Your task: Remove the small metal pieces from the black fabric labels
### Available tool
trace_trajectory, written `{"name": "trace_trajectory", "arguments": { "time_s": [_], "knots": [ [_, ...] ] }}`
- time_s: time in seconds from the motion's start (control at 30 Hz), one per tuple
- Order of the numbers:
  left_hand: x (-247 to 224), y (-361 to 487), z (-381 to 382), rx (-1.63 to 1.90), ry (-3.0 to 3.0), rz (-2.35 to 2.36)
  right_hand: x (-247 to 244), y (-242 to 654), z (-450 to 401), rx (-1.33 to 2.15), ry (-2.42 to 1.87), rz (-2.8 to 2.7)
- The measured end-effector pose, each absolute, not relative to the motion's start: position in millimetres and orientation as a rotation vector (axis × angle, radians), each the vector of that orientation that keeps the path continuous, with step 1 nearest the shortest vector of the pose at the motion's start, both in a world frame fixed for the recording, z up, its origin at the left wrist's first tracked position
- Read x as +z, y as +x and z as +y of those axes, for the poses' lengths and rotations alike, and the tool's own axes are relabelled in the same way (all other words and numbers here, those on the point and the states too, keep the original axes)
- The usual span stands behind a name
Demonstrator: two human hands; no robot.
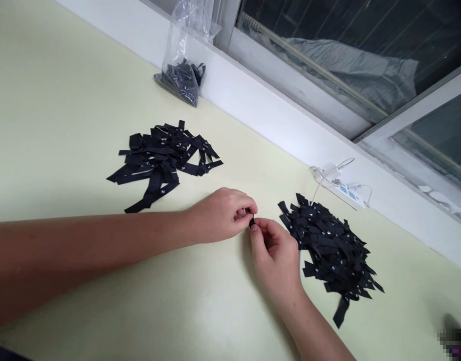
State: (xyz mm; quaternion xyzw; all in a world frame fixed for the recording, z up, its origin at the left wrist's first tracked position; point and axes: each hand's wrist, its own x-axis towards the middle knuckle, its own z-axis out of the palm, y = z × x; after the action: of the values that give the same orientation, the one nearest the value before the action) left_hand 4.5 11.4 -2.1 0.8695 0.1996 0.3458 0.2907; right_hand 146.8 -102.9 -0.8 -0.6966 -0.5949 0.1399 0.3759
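Bare forearms nearest: left one (pixel 102 245) in from the left edge, right one (pixel 313 326) up from the bottom. Left hand (pixel 220 215) and right hand (pixel 278 253) meet just right of centre, fingers of both pinched on a small black strip (pixel 252 222), mostly hidden between them. Strip held over pale green tabletop (pixel 200 301). Just right of the right hand, a dense heap of black strips (pixel 331 245), small white marks on many; one strip juts out at its lower end. Left of centre, above the left forearm, a looser pile (pixel 166 148) of similar strips. Beyond, upper centre: clear plastic bag (pixel 185 42), black pieces in its bottom. Right of centre, white power strip (pixel 337 188) with cables, by the white wall edge (pixel 253 118). Window (pixel 290 17) upper right. Lower right corner: dark object (pixel 456 343), blurred.
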Motion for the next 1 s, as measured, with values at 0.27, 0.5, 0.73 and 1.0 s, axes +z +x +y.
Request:
{"name": "trace_trajectory", "arguments": {
  "time_s": [0.27, 0.5, 0.73, 1.0],
  "knots": [
    [-2, 5, 12, 1.009, 2.223, 0.594, 1, 147, -101, 0.377, -1.824, -1.506],
    [-1, 4, 13, 1.106, 2.154, 0.579, -2, 152, -101, 0.471, -1.723, -1.269],
    [0, 3, 12, 1.063, 2.098, 0.547, -3, 155, -98, 0.577, -1.562, -1.067],
    [3, 2, 8, 0.998, 2.022, 0.450, -9, 158, -99, 0.574, -1.548, -1.030]
  ]
}}
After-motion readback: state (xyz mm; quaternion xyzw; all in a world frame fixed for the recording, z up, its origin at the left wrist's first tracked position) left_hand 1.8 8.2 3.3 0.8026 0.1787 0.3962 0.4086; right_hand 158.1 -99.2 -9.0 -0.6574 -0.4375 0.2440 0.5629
